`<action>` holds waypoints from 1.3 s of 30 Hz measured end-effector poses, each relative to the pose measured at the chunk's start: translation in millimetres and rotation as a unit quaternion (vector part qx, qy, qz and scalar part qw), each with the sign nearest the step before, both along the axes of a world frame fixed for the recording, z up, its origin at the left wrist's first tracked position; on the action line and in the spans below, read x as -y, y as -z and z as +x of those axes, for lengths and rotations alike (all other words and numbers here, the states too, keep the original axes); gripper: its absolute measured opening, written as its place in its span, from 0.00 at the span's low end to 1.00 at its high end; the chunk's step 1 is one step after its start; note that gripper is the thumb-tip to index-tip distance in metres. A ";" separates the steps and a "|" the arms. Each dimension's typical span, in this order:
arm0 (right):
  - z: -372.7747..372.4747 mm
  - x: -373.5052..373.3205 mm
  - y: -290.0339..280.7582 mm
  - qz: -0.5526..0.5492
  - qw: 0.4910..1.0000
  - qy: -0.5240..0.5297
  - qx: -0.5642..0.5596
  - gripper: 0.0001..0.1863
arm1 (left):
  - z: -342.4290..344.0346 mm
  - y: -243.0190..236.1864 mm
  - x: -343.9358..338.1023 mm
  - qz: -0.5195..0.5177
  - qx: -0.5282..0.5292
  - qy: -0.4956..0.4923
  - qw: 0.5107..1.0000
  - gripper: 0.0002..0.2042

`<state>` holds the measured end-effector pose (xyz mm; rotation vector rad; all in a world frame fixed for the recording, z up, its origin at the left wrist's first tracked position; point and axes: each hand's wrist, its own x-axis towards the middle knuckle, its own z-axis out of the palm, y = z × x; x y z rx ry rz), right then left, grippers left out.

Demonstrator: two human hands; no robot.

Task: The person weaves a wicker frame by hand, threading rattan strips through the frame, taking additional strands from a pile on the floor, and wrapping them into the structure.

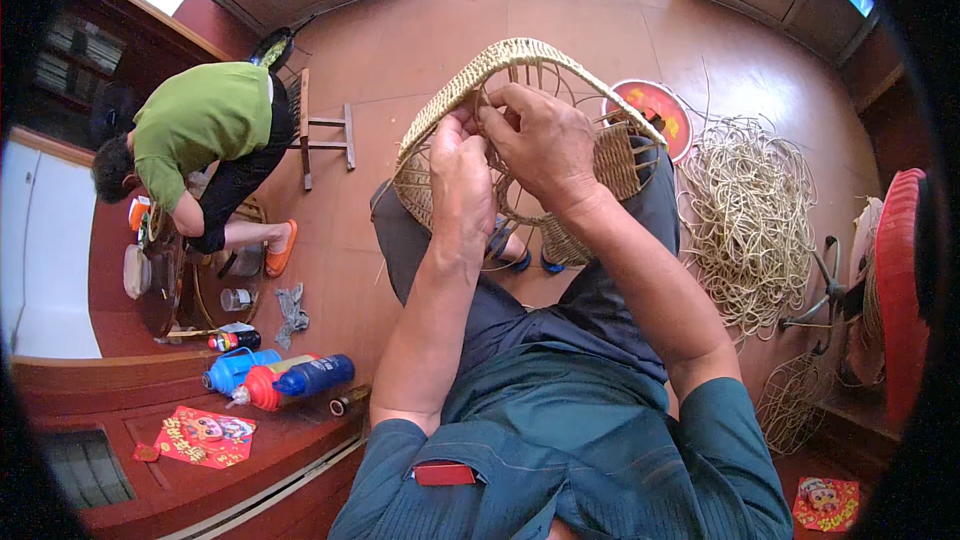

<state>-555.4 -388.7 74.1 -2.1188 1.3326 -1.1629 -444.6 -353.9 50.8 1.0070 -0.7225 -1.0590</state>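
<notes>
A half-woven wicker frame [505, 52] lies across my lap, its curved rim bound in pale cord. Brown woven panels [617, 162] hang on its sides, with bare rods and hoops between them. My left hand [462, 175] is closed just inside the rim, thumb and fingers pinched together. Against it, my right hand [545, 145] bends its fingers in a pinch at the same spot. Thin strands run close to the fingertips, but what exactly the fingers grip is hidden.
A big tangle of pale cord [750, 220] covers the floor at right, beside a round red basin [655, 115]. At left a person in a green shirt [205, 125] bends forward near a wooden stool [328, 130]. Vacuum flasks [315, 375] lie at lower left; a red chair back [900, 290] stands right.
</notes>
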 end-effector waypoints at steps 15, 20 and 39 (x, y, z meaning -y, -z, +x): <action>-101.1 -87.7 -76.5 0.215 0.900 -0.318 0.205 0.11 | 18.6 11.8 -44.5 -0.170 0.535 -0.071 0.824 0.08; -107.8 -81.9 -84.4 0.196 0.891 -0.307 0.269 0.10 | 85.7 29.9 -74.0 -0.058 0.129 0.020 0.990 0.20; 3.0 9.8 17.0 -0.102 0.991 -0.085 -0.017 0.08 | 254.8 14.3 -110.0 -0.027 -0.165 -0.084 0.982 0.21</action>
